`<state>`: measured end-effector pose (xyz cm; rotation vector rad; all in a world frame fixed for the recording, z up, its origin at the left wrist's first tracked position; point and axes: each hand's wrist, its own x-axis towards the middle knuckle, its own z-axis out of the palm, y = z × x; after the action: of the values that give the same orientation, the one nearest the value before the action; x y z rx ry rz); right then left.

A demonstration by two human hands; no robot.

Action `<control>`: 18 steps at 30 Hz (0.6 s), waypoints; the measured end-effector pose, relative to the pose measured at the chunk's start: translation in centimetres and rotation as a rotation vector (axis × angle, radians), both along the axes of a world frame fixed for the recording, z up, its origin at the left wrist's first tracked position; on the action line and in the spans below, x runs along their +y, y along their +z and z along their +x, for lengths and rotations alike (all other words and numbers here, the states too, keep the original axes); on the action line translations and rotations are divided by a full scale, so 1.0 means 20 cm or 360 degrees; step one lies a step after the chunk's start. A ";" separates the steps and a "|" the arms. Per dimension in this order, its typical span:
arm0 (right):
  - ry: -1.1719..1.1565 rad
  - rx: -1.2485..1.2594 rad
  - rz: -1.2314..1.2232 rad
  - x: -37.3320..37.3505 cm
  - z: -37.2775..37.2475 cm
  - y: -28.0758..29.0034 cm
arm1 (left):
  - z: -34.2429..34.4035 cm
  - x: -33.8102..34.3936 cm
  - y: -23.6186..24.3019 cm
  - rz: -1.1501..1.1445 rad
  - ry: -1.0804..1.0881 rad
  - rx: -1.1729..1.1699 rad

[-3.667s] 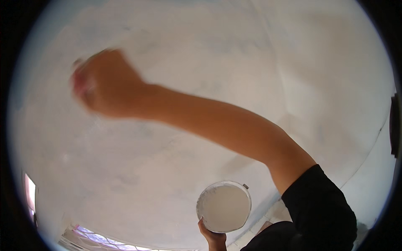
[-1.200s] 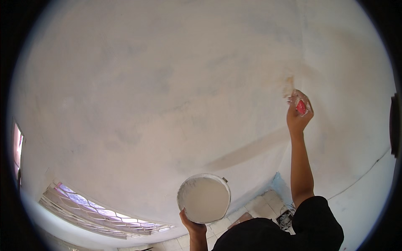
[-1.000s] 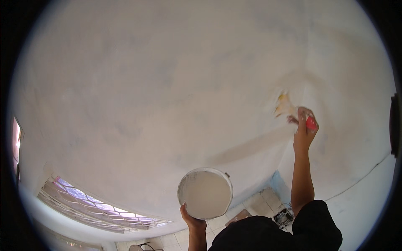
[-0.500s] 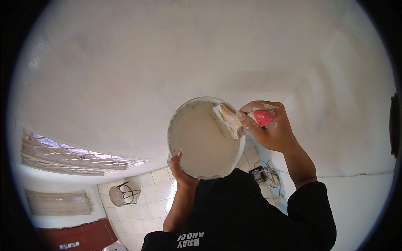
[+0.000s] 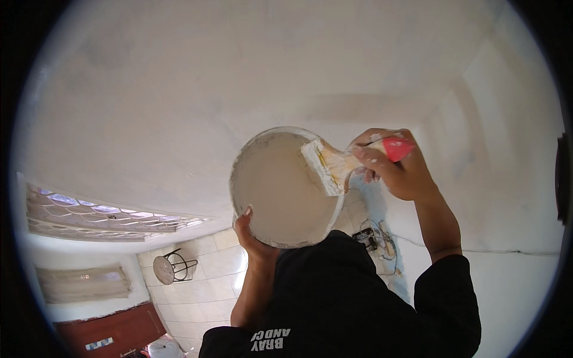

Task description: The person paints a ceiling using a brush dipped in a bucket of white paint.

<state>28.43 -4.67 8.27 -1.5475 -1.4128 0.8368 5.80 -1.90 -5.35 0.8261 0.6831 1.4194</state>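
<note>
My left hand [image 5: 258, 244] grips a round bucket [image 5: 235, 164] by its side, thumb over the rim. The bucket holds off-white paint or plaster slurry [image 5: 271, 185]. My right hand [image 5: 400, 173] is closed on a paintbrush [image 5: 325, 167] with a wooden, red-tipped handle. Its wide, white-coated head rests at the bucket's right rim, partly over the liquid. White smears cover my right fingers. A pale, patchy painted wall [image 5: 239, 71] fills the view beyond the bucket.
A barred window [image 5: 113, 218] is at left, with a curtained opening [image 5: 83, 280] and a dark red door [image 5: 113, 331] below. A round stool [image 5: 164, 269] stands on the tiled floor [image 5: 215, 280]. Cables and a black object [image 5: 370, 238] lie at the floor's right edge.
The brush has come from the wall down to the bucket, and the bucket has risen in the view. Since half a second ago, both have shifted slightly upward, the brush still at the rim.
</note>
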 end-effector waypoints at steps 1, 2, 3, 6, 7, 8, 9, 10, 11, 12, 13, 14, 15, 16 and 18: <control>-0.0018 0.0117 0.0060 -0.01 0.02 0.00 | 0.00 0.00 0.00 -0.0354 -0.0063 -0.0440; -0.0034 0.0235 0.0119 -0.02 0.02 0.00 | 0.00 -0.01 -0.05 -0.0028 0.0046 0.0091; -0.0059 0.0253 0.0155 -0.01 0.01 0.00 | -0.01 0.00 -0.10 0.0136 0.0090 0.0357; -0.0064 0.0164 0.0155 -0.03 0.00 -0.01 | -0.05 0.02 -0.19 0.0198 0.0057 0.0413; -0.0067 0.0159 0.0166 -0.05 -0.01 -0.01 | -0.05 0.01 -0.19 0.0172 0.0017 0.0342; -0.0052 0.0207 0.0200 -0.07 0.00 -0.03 | -0.06 -0.01 -0.18 0.0646 0.0262 0.0879; -0.0036 0.0256 0.0231 -0.08 0.00 -0.05 | -0.06 -0.02 -0.17 0.1118 0.0515 0.1413; -0.0021 0.0256 0.0242 -0.07 0.01 -0.05 | -0.05 -0.01 -0.19 0.1123 0.0533 0.1416; -0.0044 0.0331 0.0256 -0.05 0.01 -0.05 | -0.05 0.00 -0.22 0.0898 0.0378 0.1241; -0.0068 0.0406 0.0268 -0.03 0.02 -0.05 | -0.05 0.01 -0.23 0.0675 0.0223 0.1060; -0.0071 0.0409 0.0275 -0.05 0.03 -0.06 | -0.04 0.00 -0.21 0.0683 0.0221 0.1062; -0.0075 0.0431 0.0311 -0.06 0.05 -0.06 | -0.03 0.00 -0.16 0.0219 0.0005 0.0441; -0.0080 0.0453 0.0345 -0.07 0.06 -0.07 | -0.02 -0.01 -0.13 -0.0245 -0.0208 -0.0182; -0.0078 0.0449 0.0345 -0.06 0.07 -0.07 | -0.02 0.01 -0.13 -0.0245 -0.0207 -0.0186; -0.0098 0.0473 0.0356 -0.02 0.08 -0.06 | -0.02 0.04 -0.12 -0.0261 -0.0217 -0.0267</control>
<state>30.12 -5.01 6.98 -1.2348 -1.1922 0.8042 5.41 -1.11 -7.69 0.6062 0.5948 1.2752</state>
